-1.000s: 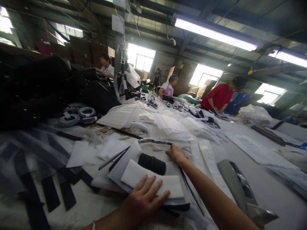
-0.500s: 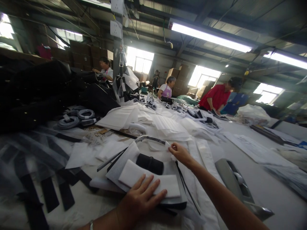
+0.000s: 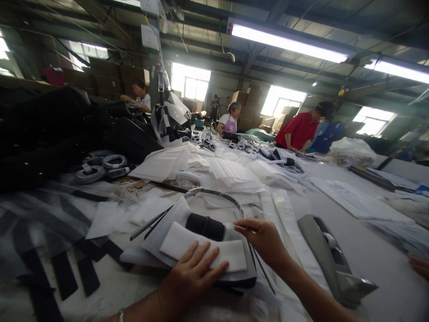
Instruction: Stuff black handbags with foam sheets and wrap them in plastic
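Note:
My left hand [image 3: 191,279] lies flat with fingers spread on a white foam pad [image 3: 204,250] that tops a flat grey and black stack [image 3: 234,279]. A black rolled item [image 3: 205,226] rests just behind the pad. My right hand [image 3: 264,239] hovers beside the stack's right edge, fingers pinched on the edge of a thin clear plastic film [image 3: 234,227]. A curved strip [image 3: 217,195] arches behind the stack.
White foam sheets [image 3: 231,172] cover the long table [image 3: 375,264]. Black straps [image 3: 67,268] lie at the left, grey coiled bands [image 3: 100,166] beyond them. A grey metal part [image 3: 331,259] sits at the right. Three people work at the far end, one in a red shirt [image 3: 298,130].
My right hand has drawn back from the far edge of the film toward me, lifting the film's edge. My left hand has stayed on the foam pad.

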The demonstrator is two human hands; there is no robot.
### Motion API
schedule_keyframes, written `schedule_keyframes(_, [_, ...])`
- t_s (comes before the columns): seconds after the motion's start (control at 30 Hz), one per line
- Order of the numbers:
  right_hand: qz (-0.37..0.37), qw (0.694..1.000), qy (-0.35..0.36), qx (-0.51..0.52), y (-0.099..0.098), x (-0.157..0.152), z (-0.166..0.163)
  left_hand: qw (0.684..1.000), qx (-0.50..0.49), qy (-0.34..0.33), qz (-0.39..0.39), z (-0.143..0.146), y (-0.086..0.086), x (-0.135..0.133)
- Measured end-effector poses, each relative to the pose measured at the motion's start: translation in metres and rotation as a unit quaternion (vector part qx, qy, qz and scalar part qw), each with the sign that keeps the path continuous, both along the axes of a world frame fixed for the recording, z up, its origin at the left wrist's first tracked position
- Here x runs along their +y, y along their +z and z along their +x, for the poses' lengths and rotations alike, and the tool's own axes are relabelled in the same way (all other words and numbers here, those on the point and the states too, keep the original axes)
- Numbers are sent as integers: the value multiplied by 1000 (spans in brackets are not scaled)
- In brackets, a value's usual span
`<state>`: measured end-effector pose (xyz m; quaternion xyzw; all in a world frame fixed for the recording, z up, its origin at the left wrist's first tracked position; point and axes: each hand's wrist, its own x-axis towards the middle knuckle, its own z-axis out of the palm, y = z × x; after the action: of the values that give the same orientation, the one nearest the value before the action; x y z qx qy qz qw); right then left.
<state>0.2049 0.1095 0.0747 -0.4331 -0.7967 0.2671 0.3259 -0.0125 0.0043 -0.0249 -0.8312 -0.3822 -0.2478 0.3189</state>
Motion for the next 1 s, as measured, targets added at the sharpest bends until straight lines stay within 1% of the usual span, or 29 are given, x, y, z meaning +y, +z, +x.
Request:
schedule_keyframes(0.1, [67, 996, 50, -36, 3, -22, 4, 1000, 8, -1, -13, -1, 0, -1])
schedule_keyframes(0.2, [170, 976, 108, -86, -1, -42, 9, 1000, -14, -8, -16, -1, -3, -1])
schedule_keyframes(0.27, [233, 957, 129, -115, -11, -54, 13, 999, -39, -12, -16, 0, -4, -1])
schedule_keyframes(0.33, [289, 937, 134, -145, -24, -64, 16, 998, -54, -14, -19, 0, -5, -1])
schedule_keyframes(0.47, [377, 899, 106, -198, -54, -82, 22, 998, -58, -21, -22, 1, -4, -1])
schedule_keyframes(0.53, [397, 889, 89, -209, -65, -87, 22, 998, -56, -25, -23, 0, -4, 0])
schedule_keyframes(0.63, [401, 889, 70, -209, -74, -92, 20, 998, -40, -28, -29, -3, -2, 0])
schedule_keyframes(0.73, [392, 897, 54, -199, -76, -93, 18, 999, -12, -22, -44, -2, 5, -1])
schedule_keyframes(0.87, [381, 907, 51, -174, -76, -95, 16, 998, 15, 3, -59, 4, 15, -4])
schedule_keyframes(1.0, [372, 916, 52, -145, -78, -101, 20, 998, 30, -11, -48, 5, 17, -7])
